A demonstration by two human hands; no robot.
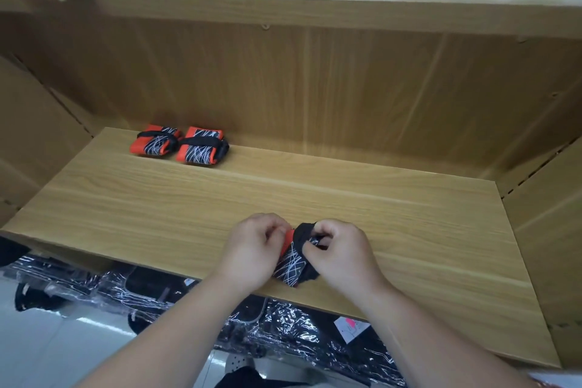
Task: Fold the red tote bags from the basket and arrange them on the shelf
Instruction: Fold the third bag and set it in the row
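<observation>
- While the tote bag [293, 258] rests at the shelf [409, 217] front, left hand [252, 249] and right hand [345, 250] grip it, fingers [327, 230] curled, seemingly on its strap.
- The cloth should be soft, light and springy; best held across the bundle's middle.

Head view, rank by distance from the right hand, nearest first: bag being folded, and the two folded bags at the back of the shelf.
1. bag being folded: pinched by the right hand, front of the shelf.
2. right folded bag: back left, nearer of the pair.
3. left folded bag: back left, just beyond it.
</observation>
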